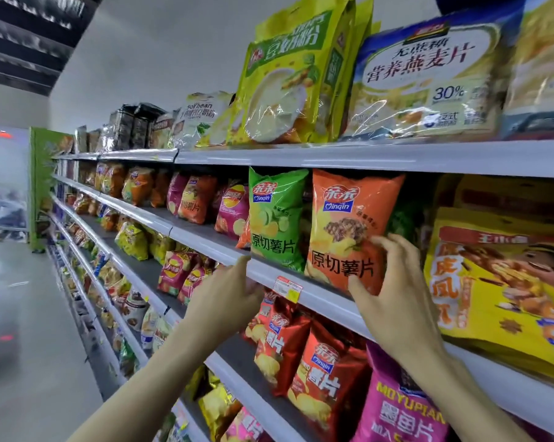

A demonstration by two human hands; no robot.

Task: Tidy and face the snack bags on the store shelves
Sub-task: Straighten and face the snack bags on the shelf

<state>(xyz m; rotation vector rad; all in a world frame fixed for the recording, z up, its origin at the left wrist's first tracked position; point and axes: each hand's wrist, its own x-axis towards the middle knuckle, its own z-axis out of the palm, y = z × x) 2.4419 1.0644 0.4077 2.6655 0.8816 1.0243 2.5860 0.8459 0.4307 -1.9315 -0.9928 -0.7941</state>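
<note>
Four tiers of store shelving point(396, 157) visible, all stocked with snack bags.

Reference item: orange Qinqin chip bag point(349, 218), upright and face out at the front lip of the second tier from the top.

- Yellow chicken-feet bag point(492, 282): just right of the orange bag, same tier.
- Blue-and-white oat flakes bag point(428, 81): one tier above the orange bag.
- Yellow-green soy powder bag point(288, 84): above and to the left of it.
- Green Qinqin chip bag point(277, 218): just beside the orange bag on its left, also face out.
- Red Qinqin chip bags point(329, 371): one tier below it.
- Right hand point(396, 295): grips the orange bag at its lower right corner, thumb on the front face, fingers curled round the right edge.
- Left hand point(227, 295): lower left of the orange bag, at the white shelf rail point(329, 301). Thumb lies up against the rail and fingers pass beneath it. Cannot tell whether they hold anything.
- Price tag point(287, 288): on the rail, just below the orange bag's lower left corner.
</note>
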